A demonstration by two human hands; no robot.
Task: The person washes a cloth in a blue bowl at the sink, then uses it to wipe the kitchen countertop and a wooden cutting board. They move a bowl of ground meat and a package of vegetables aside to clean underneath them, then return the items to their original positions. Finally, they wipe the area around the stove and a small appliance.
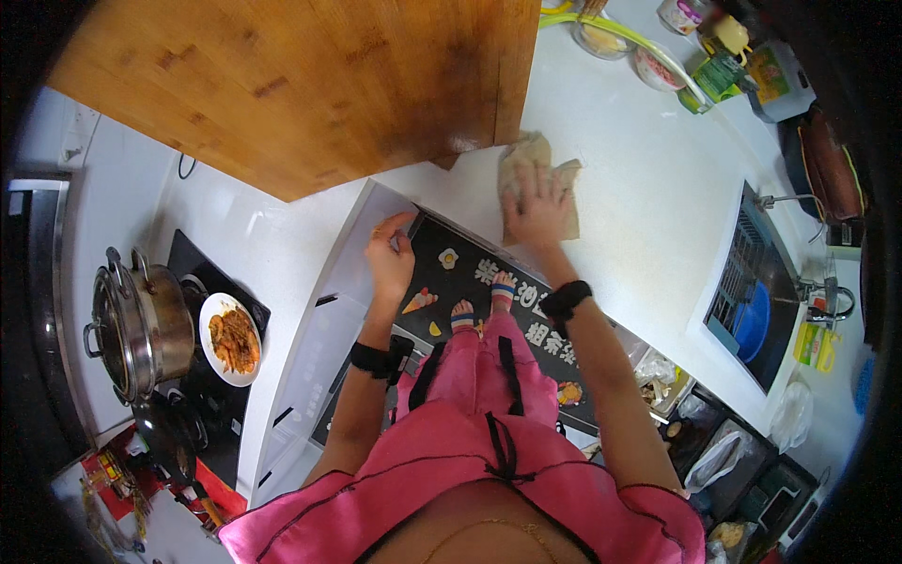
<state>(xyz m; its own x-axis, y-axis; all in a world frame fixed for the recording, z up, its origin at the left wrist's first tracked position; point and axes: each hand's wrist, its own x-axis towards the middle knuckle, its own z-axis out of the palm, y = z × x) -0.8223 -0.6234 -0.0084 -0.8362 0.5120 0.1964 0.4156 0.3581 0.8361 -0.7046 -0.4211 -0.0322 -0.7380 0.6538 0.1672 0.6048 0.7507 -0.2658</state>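
My right hand [539, 208] lies palm down with spread fingers on a crumpled beige cloth [521, 151], pressing it to the white countertop [620, 190]. The hand looks slightly blurred. Just in front of the counter's inner corner, my left hand [391, 257] hangs in the air with loosely curled fingers and nothing visible in it. Above both hands, a large bamboo board [317, 77] fills the upper left and covers part of the counter. What supports it is hidden.
At left, a steel pot [165, 324] stands near a white plate of cooked shrimp [232, 342] by the black hob. A sink with a blue basin [755, 321] is at right. Scallions [638, 42] and a bowl of minced meat [659, 69] sit at the back. Below right is an open drawer [659, 384].
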